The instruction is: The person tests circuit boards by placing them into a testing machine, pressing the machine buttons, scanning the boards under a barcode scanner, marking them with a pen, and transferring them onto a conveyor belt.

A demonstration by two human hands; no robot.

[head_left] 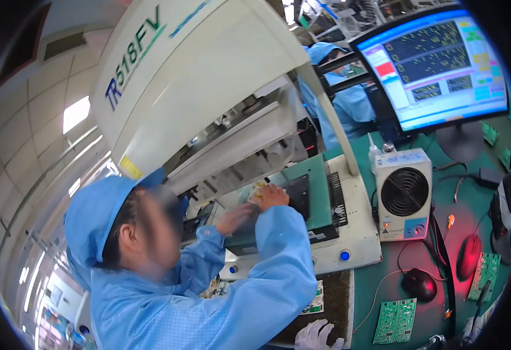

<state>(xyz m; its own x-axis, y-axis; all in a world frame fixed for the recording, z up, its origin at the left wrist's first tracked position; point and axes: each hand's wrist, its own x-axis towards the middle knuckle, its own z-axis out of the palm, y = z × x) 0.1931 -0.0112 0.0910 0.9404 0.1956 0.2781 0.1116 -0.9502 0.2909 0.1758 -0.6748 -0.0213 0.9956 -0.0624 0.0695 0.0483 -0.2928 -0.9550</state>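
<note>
White-gloved hand (318,336), one, at the lower edge; left or right cannot be told. Fingers loosely bent, slightly apart; any hold cannot be told.
Circuit board (318,298), one, partly covered by a co-worker's blue sleeve (284,251), lying on a dark mat (341,300) just beyond the hand.
Green circuit panel (394,321), on the table (365,280), right of the mat.
Black mouse (418,285), near the panel.

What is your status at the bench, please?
One white-gloved hand at lower edge, side and grip unclear. Circuit board beyond it. Co-worker's blue sleeve partly covers board.
</note>
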